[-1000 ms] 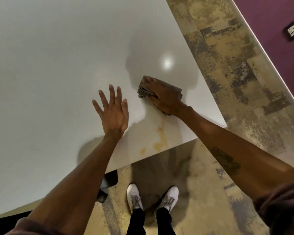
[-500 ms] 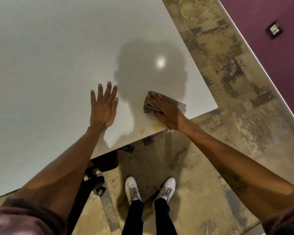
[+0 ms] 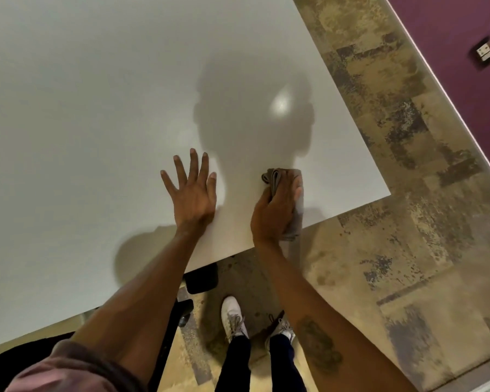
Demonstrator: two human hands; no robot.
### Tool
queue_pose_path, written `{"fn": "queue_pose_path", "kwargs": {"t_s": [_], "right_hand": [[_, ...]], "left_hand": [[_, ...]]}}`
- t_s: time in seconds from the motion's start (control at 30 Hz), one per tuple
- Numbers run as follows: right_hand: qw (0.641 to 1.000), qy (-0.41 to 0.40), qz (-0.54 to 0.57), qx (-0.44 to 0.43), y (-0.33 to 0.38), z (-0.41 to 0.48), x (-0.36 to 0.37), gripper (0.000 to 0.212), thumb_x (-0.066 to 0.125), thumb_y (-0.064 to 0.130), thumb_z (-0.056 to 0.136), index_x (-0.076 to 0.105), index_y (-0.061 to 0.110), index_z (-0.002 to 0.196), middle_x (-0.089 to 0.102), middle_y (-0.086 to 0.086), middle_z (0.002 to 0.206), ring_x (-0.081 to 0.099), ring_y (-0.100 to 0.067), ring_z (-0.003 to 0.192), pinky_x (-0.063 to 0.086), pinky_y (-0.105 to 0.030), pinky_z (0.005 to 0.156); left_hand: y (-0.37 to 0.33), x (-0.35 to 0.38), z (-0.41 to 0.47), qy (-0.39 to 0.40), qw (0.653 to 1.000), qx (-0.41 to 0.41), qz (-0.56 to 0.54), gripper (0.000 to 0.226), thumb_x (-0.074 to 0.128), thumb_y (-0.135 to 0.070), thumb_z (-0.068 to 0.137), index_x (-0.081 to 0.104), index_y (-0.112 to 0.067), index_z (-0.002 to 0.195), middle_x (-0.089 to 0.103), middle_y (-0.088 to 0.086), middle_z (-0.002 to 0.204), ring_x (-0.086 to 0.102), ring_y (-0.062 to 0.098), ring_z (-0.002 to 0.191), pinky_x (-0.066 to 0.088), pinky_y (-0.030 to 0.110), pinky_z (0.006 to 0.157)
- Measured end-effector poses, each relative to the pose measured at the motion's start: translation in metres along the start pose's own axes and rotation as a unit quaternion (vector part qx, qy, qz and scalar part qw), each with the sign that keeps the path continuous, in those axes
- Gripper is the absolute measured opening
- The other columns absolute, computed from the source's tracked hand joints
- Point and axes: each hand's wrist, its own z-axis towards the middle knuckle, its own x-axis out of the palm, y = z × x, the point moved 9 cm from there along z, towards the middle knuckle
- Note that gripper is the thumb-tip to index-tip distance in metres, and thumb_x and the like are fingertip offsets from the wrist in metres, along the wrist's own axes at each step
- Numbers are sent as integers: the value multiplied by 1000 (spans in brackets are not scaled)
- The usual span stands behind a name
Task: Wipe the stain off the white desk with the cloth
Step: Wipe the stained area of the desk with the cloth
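The white desk [image 3: 102, 114] fills the upper left of the view, with its near corner at the right. My right hand [image 3: 275, 210] presses a folded grey cloth [image 3: 273, 176] flat on the desk at its near edge; part of the cloth hangs over the edge below my palm. My left hand [image 3: 191, 190] lies flat on the desk with fingers spread, a little to the left of the cloth. No stain shows on the desk; the spot under my right hand and the cloth is hidden.
Mottled tan carpet [image 3: 393, 193] lies beyond the desk's right and near edges. A purple wall [image 3: 464, 29] with a socket plate [image 3: 485, 52] is at upper right. A black chair part [image 3: 201, 278] sits under the desk edge. My white shoes [image 3: 232, 318] stand below.
My right hand has dragged the cloth toward me, over the yellow stain near the desk's edge. The stain no longer shows. My left hand stays flat on the desk.
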Motion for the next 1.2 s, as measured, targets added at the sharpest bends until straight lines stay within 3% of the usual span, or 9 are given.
{"fn": "queue_pose_path", "kwargs": {"t_s": [0.13, 0.4, 0.57, 0.67, 0.83, 0.93, 1.07, 1.2], "right_hand": [[997, -65, -6, 42, 12, 17, 10, 44, 50, 6, 97, 48, -2, 140, 43, -22, 151, 31, -35, 146, 17, -43, 125], [996, -78, -10, 33, 40, 97, 37, 47, 47, 7, 99, 40, -5, 144, 36, -25, 154, 25, -34, 149, 13, -41, 125], [999, -4, -45, -5, 54, 138, 60, 58, 57, 17, 94, 38, 0, 146, 28, -22, 158, 17, -33, 151, 8, -42, 124], [997, 9, -71, -39, 60, 144, 62, 55, 58, 9, 86, 46, -1, 138, 38, -19, 153, 26, -33, 147, 15, -43, 122], [984, 46, -66, -156, 88, 163, 69, 40, 61, 15, 87, 57, 0, 124, 56, -18, 134, 46, -35, 132, 33, -43, 115], [972, 120, -35, -201, 94, 171, 78, 42, 66, 14, 86, 59, -2, 125, 59, -18, 130, 54, -34, 124, 40, -38, 109], [946, 243, -29, -211, 90, 168, 87, 47, 69, 27, 87, 57, 13, 130, 59, -5, 130, 56, -21, 120, 46, -40, 103], [913, 319, -36, -252, 88, 143, 92, 57, 72, 27, 88, 52, 9, 139, 54, -12, 143, 49, -26, 133, 39, -43, 112]], "left_hand": [[2, 2, 1, -6, 1000, 3, 3, 59, 10, -47, 110, 7, -28, 166, 0, -3, 174, -7, 31, 161, 0, 67, 124], [2, 1, 3, -49, 997, 27, 45, 56, 26, -43, 113, 21, -22, 165, 12, 4, 172, 6, 35, 160, 8, 67, 124], [-1, -6, 2, -85, 995, 33, 45, 52, 34, -40, 112, 34, -21, 161, 27, 6, 169, 19, 38, 158, 16, 68, 122], [-1, -6, 2, -84, 995, 32, 53, 52, 32, -40, 112, 34, -21, 161, 26, 6, 169, 20, 38, 157, 17, 68, 121], [0, -4, 2, -72, 996, 28, 45, 54, 30, -42, 112, 34, -21, 161, 24, 5, 170, 17, 37, 158, 15, 67, 122], [0, -3, 2, -61, 997, 28, 36, 55, 30, -43, 112, 30, -21, 162, 20, 5, 171, 12, 37, 159, 11, 67, 123], [0, 0, 2, -33, 999, 25, 26, 56, 24, -42, 112, 21, -21, 165, 10, 4, 173, 3, 37, 160, 7, 68, 124], [1, 2, 3, -11, 1000, 9, 12, 59, 11, -45, 110, 9, -25, 166, 0, -1, 174, -7, 33, 160, 1, 67, 125]]}}
